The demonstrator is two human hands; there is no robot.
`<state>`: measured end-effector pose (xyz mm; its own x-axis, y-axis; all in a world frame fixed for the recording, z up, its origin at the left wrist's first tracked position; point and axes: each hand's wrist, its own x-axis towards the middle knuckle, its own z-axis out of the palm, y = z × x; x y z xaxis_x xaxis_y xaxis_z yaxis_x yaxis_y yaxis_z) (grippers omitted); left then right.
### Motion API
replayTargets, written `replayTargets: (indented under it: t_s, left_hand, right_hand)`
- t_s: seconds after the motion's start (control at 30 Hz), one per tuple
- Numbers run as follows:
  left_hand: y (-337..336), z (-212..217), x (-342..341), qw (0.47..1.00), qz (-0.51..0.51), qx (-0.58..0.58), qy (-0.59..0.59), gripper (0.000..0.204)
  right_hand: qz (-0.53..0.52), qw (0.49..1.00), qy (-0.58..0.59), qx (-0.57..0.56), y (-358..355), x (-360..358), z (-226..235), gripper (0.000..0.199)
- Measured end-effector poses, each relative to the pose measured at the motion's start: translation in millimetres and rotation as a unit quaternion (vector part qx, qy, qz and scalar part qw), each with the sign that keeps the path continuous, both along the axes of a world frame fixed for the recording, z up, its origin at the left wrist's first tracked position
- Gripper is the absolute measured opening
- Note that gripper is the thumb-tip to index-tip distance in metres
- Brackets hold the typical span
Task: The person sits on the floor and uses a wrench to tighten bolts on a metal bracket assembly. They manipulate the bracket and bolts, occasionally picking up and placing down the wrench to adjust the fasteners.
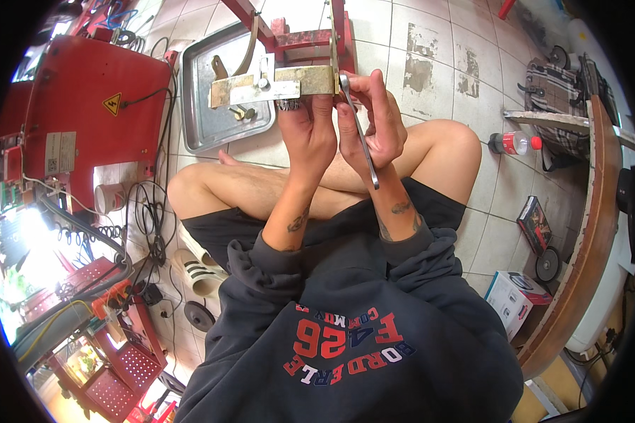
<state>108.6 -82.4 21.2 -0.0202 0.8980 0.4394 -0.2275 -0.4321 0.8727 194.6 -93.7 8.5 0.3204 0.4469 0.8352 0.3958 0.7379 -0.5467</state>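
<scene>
A flat, worn metal bar (316,79) sticks out sideways from a red metal frame (307,39), with a shiny slotted bracket (264,90) bolted to it. My left hand (307,134) is closed at the bar's near edge, thumb up against it; its other fingertips are partly hidden beneath. My right hand (377,127) holds a combination wrench (360,134). One wrench end meets the upright plate (334,53) at the bar's right end, while the other hangs down over my right wrist. Whatever fastener sits in that wrench end is hidden.
A grey metal tray (190,106) with bolts (241,113) lies on the tiled floor, left of my hands. Farther left stands a red machine cabinet (85,99) with loose cables (148,218). On the right are a bottle (515,144), a bag (554,92) and a wooden-edged table (603,211).
</scene>
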Motion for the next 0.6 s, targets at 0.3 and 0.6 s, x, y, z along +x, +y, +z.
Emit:
replayTargets:
  t_s: [0.3, 0.6]
  left_hand:
    - [-8.6, 12.4, 6.7, 0.998, 0.031, -0.046, -0.019, 0.021]
    - [-8.8, 10.3, -2.9, 0.944, -0.082, -0.246, -0.205, 0.025]
  right_hand:
    - [-0.05, 0.997, -0.047, 0.018, -0.9, 1.3, -0.9, 0.052]
    - [-0.042, 0.997, -0.061, 0.022, -3.4, 0.9, 1.2, 0.046]
